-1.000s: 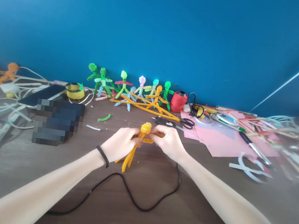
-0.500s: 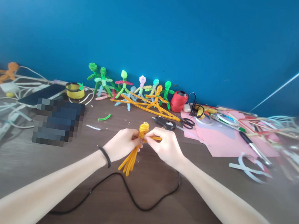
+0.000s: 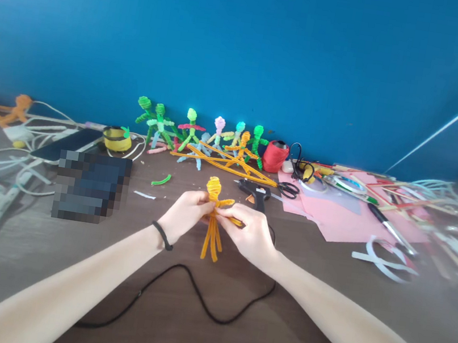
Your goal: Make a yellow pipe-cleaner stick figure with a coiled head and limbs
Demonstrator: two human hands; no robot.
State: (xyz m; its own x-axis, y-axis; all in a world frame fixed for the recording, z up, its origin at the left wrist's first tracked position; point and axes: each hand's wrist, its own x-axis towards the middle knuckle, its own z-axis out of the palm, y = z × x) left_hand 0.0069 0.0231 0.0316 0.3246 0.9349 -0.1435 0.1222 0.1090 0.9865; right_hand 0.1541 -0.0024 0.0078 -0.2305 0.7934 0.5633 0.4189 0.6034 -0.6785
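An orange-yellow pipe cleaner figure (image 3: 214, 187) is held between my two hands over the table. Its head is a wound coil, one arm sticks out to the right, and several loose strands hang below. My left hand (image 3: 189, 210) pinches the body from the left, just under the head. With thumb and fingertips together, my right hand (image 3: 246, 228) grips a pipe cleaner (image 3: 237, 222) at the body's right side. Where the fingertips meet, the twist is partly hidden. Beyond my right hand lies a black glue gun (image 3: 257, 192).
Several finished pipe cleaner figures (image 3: 191, 126) lean along the blue wall. Orange pipe cleaners (image 3: 221, 163), scissors (image 3: 287, 189) and a red roll (image 3: 275, 156) lie before them. Pink paper (image 3: 334, 219) is at right, a dark pixelated object (image 3: 93, 188) at left. A black cord (image 3: 193, 298) crosses the front.
The figure has tilted, its head shifting left and its strands swinging right. Its right arm now shows above my right hand, which has moved slightly down. More of the glue gun is visible.
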